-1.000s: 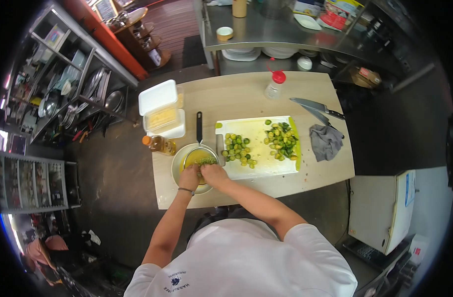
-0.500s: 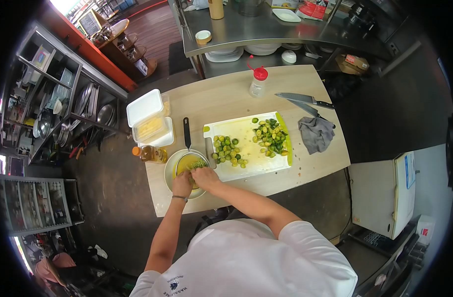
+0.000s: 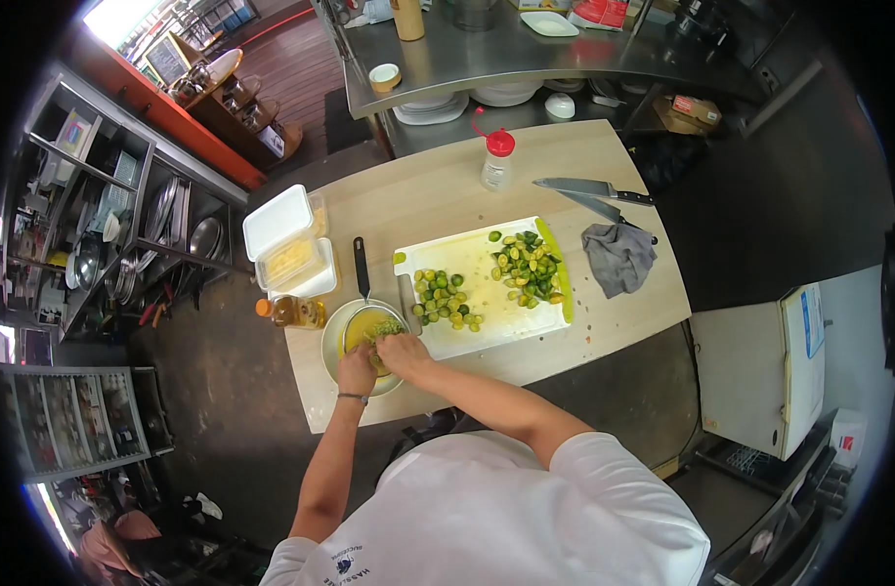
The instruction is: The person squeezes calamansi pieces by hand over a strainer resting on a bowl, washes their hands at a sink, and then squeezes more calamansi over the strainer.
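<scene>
My left hand (image 3: 357, 372) and my right hand (image 3: 404, 355) are close together over a white bowl (image 3: 329, 344) at the table's left front. Their fingers are curled inward, and whatever they pinch is hidden. Across the bowl rests a strainer with a long black handle (image 3: 361, 268). Yellow liquid (image 3: 360, 330) and greenish pulp (image 3: 385, 327) show by my fingers. Right of the bowl, a white cutting board (image 3: 482, 269) with green ends carries small halved green citrus (image 3: 438, 294) on its left and a larger heap of cut citrus (image 3: 532, 272) on its right.
An orange-capped bottle (image 3: 298, 312) and plastic containers (image 3: 291, 259) stand left of the bowl. A red-capped shaker bottle (image 3: 498, 166) is at the back. Knives (image 3: 589, 188) and a grey cloth (image 3: 617, 259) lie right of the board. A steel counter (image 3: 526, 59) runs behind.
The view has shifted slightly, so the table contents appear a little further left. My hands stay over the bowl, with the left slightly further from the right than before.
</scene>
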